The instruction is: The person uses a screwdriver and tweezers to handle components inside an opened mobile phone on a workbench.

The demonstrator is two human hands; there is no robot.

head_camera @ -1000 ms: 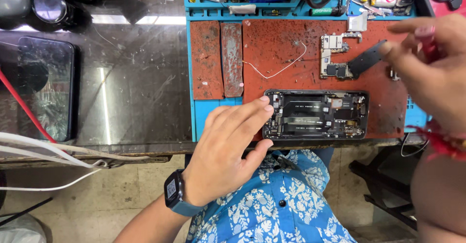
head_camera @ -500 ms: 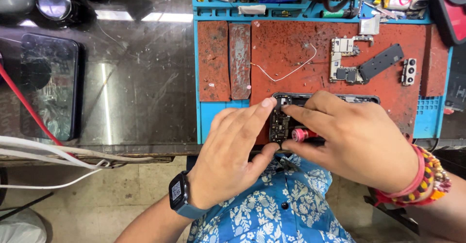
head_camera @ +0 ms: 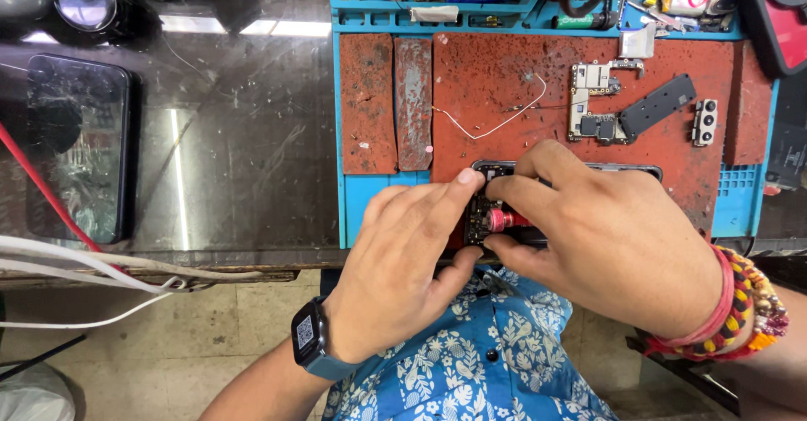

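Pinched btwn thumb & fingers of right hand [head_camera: 609,236]: small red-handled tool [head_camera: 503,219], tip on the opened phone [head_camera: 496,211]. Left hand [head_camera: 403,261] lies flat w/ fingers together, steadying phone's left end. Phone sits at front edge of red work mat [head_camera: 538,76], w/ circuit board [head_camera: 593,102], black plate [head_camera: 658,106] & white wire [head_camera: 496,123] behind it.

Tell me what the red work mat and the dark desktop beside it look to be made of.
Red work mat: probably soft rubber or silicone, matte, scuffed pale from wear. Dark desktop: likely glass or polished stone; glossy, mirrors a light strip, fine scratches show.
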